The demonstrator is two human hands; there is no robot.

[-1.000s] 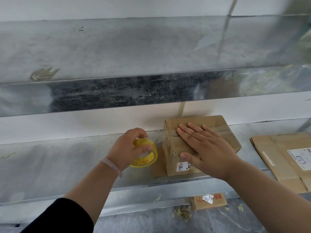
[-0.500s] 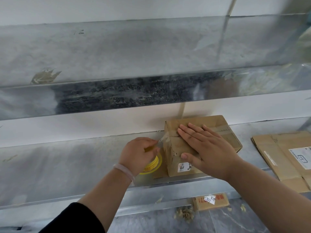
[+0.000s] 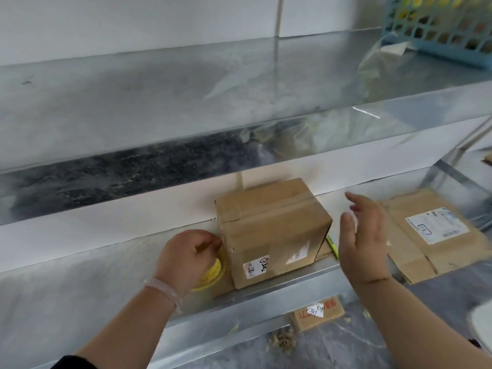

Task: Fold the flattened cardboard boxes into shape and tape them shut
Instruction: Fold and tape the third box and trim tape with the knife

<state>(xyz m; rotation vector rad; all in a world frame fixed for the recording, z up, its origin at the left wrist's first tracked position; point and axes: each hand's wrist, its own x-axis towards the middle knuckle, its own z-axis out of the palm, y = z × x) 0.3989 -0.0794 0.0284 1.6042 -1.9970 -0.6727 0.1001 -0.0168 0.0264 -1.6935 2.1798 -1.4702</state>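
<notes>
A folded brown cardboard box [image 3: 274, 233] stands on the lower metal shelf [image 3: 80, 283], with clear tape across its top and white labels on its front face. My left hand [image 3: 186, 257] presses a yellow tape roll [image 3: 213, 272] against the box's left side, fingers closed around the roll. My right hand [image 3: 364, 235] hovers open in the air just right of the box, touching nothing, and is motion-blurred. Flattened cardboard boxes [image 3: 436, 235] with a white shipping label lie further right on the same shelf.
An upper metal shelf [image 3: 186, 102] overhangs the work area, with a blue plastic basket [image 3: 439, 25] and a clear plastic bag at its right end. A yellow-green pen [image 3: 332, 245] lies beside the box. A small cardboard piece [image 3: 316, 315] and scraps lie on the floor.
My right hand lifted off the box top and moved to the right. My left hand brought the tape roll down against the box's left side. The camera view shifted up and right.
</notes>
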